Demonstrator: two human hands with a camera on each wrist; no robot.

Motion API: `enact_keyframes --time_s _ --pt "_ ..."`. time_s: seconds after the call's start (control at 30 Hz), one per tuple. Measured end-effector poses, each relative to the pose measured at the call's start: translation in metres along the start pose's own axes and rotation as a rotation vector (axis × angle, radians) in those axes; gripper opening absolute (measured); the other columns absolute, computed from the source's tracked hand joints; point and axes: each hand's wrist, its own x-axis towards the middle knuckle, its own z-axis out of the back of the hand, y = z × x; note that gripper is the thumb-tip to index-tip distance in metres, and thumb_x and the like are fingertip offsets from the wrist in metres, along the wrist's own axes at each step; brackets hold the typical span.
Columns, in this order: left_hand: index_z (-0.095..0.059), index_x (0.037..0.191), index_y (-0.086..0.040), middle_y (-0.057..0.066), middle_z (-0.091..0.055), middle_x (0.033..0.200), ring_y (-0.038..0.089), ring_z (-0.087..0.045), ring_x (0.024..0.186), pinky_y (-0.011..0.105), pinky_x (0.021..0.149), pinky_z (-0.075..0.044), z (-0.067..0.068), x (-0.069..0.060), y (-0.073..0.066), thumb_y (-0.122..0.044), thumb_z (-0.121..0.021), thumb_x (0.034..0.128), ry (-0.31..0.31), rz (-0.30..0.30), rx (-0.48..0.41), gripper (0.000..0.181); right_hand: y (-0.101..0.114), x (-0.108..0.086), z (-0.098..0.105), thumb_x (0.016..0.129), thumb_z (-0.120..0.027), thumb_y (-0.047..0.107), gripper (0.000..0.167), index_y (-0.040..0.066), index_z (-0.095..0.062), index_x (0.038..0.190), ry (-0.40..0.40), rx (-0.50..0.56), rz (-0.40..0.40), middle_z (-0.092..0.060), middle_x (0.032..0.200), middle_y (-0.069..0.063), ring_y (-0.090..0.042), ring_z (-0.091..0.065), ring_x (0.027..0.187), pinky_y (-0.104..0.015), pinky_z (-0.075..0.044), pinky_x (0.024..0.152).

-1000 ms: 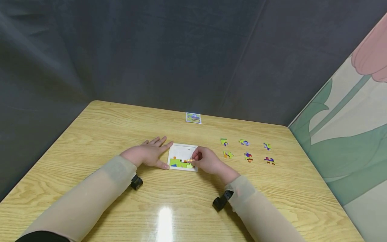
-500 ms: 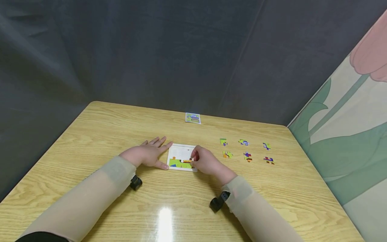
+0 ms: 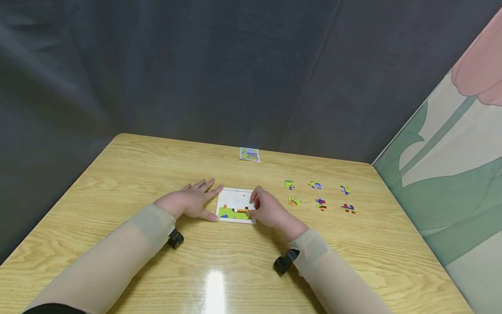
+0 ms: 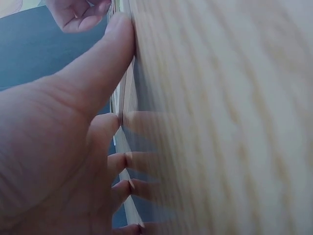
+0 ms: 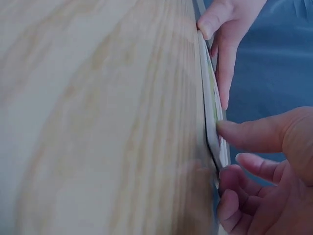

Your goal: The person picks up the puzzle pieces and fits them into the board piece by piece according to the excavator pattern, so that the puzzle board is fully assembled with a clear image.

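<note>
Green pieces [image 3: 231, 214] line the near side of the white tray [image 3: 235, 198]; the right hand [image 3: 269, 208], thumb and forefinger apart, apparently seats one at right, partly hiding that edge; the spread left hand [image 3: 192, 201] steadies the left; next calls for a loose piece [image 3: 295, 201] from the right (picture card [image 3: 249, 154] lies far).

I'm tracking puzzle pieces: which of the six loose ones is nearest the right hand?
The green-and-orange piece, left end of the row nearer the person; the other five lie farther from the right hand.
</note>
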Motion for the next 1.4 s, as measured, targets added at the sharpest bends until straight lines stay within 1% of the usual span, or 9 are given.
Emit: enact_keyframes --time_s 0.13,0.33,0.5,0.6,0.73,0.9,1.07,1.27,1.4 --pt "-0.005 0.161 -0.022 0.013 0.008 0.164 0.039 0.005 0.148 0.062 0.114 -0.003 -0.001 -0.001 0.001 -0.065 -0.061 0.0863 0.003 0.002 0.003 0.103 -0.015 0.001 0.018 0.09 -0.074 0.01 0.023 0.005 -0.054 0.101 -0.06 0.081 0.054 -0.054 0.086 -0.007 -0.019 -0.049 0.071 -0.028 -0.041 0.058" --pt "-0.006 0.161 -0.023 0.012 0.006 0.164 0.038 0.005 0.148 0.06 0.115 0.0 -0.001 -0.001 0.002 -0.066 -0.061 0.0852 -0.011 0.004 0.015 0.103 -0.05 -0.005 0.083 0.093 -0.068 0.009 0.011 0.002 -0.06 0.095 -0.235 0.078 0.056 -0.059 0.088 -0.009 -0.022 -0.052 0.073 -0.032 -0.044 0.061" --pt "-0.008 0.161 -0.022 0.013 0.004 0.164 0.038 0.005 0.148 0.059 0.115 0.002 0.0 -0.001 0.001 -0.066 -0.062 0.0849 -0.009 0.012 0.007 0.103 -0.083 -0.013 0.114 0.093 -0.067 0.004 0.016 -0.003 -0.062 0.106 -0.113 -0.008 -0.024 -0.059 0.095 -0.015 -0.025 -0.051 0.075 -0.034 -0.043 0.06" --pt "-0.008 0.161 -0.021 0.014 0.005 0.164 0.037 0.005 0.148 0.059 0.115 0.001 0.001 0.001 0.001 -0.066 -0.062 0.0851 -0.007 0.011 -0.004 0.103 -0.097 -0.014 0.114 0.089 -0.07 0.002 0.022 -0.003 -0.063 0.11 -0.029 -0.015 -0.06 -0.059 0.098 -0.017 -0.025 -0.051 0.075 -0.034 -0.044 0.057" --pt "-0.008 0.161 -0.02 0.014 0.006 0.164 0.037 0.005 0.148 0.059 0.115 0.0 0.002 0.005 0.001 -0.065 -0.062 0.0856 -0.01 0.006 0.003 0.103 -0.108 -0.008 0.103 0.085 -0.077 0.005 0.026 0.002 -0.065 0.108 0.022 -0.034 -0.05 -0.058 0.097 -0.014 -0.025 -0.052 0.083 -0.035 -0.045 0.065" --pt "-0.008 0.161 -0.02 0.014 0.006 0.164 0.037 0.006 0.148 0.058 0.115 0.001 0.006 0.013 -0.001 -0.064 -0.063 0.0859 -0.015 -0.008 -0.024 0.103 -0.109 -0.002 0.093 0.082 -0.079 0.003 0.024 0.002 -0.063 0.1 0.017 -0.075 -0.003 -0.058 0.092 -0.011 -0.026 -0.05 0.085 -0.038 -0.043 0.073" --pt "-0.008 0.161 -0.02 0.014 0.005 0.164 0.038 0.006 0.148 0.059 0.115 0.002 0.009 0.021 -0.001 -0.065 -0.064 0.0847 -0.016 -0.013 -0.044 0.104 -0.104 0.002 0.091 0.082 -0.079 0.0 0.023 0.001 -0.058 0.091 0.015 -0.072 -0.005 -0.055 0.085 -0.007 -0.022 -0.049 0.079 -0.034 -0.043 0.068" --pt "-0.008 0.161 -0.023 0.012 0.006 0.164 0.036 0.008 0.148 0.056 0.116 0.003 0.012 0.025 -0.002 -0.062 -0.067 0.0839 -0.006 0.01 -0.077 0.105 -0.093 0.012 0.091 0.091 -0.066 -0.004 0.007 -0.004 -0.059 0.091 0.025 0.175 0.02 -0.056 0.077 -0.008 -0.02 -0.053 0.07 -0.031 -0.049 0.062" --pt "-0.006 0.161 -0.025 0.011 0.007 0.164 0.035 0.008 0.148 0.056 0.116 0.003 0.012 0.026 -0.004 -0.064 -0.065 0.0837 0.003 0.017 -0.065 0.105 -0.074 0.025 0.084 0.093 -0.066 0.0 0.009 -0.006 -0.061 0.098 0.017 0.284 0.009 -0.059 0.08 -0.009 -0.024 -0.058 0.072 -0.035 -0.051 0.066"
